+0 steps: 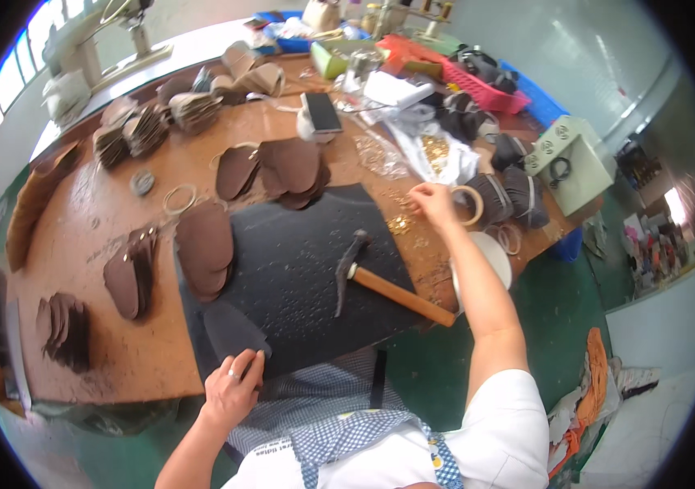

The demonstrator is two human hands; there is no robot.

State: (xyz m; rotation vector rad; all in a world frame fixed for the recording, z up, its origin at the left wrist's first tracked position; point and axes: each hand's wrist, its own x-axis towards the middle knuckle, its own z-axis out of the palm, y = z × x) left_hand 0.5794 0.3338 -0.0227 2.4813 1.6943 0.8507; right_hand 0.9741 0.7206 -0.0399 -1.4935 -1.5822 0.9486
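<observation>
The two hands are well apart. The left hand (233,387), a ring on one finger, is nearly closed, its thumb and fingertips gripping the near edge of a flat, dark-grey, rounded piece of sheet material (232,328). That piece lies at the near left part of a black rectangular mat (290,244) on the brown surface (152,359); its long axis slants from upper left to lower right, the rounded far end pointing away from the person and the near end toward the fingers. The right hand (435,204) reaches out beyond the mat's right edge, fingers curled and tips drawn close together, just beside small gold-coloured metal bits (399,224); whether it pinches one cannot be told. Between the hands, a hammer with a dark metal head and wooden handle (400,293) rests on the mat, its handle pointing to the lower right.
</observation>
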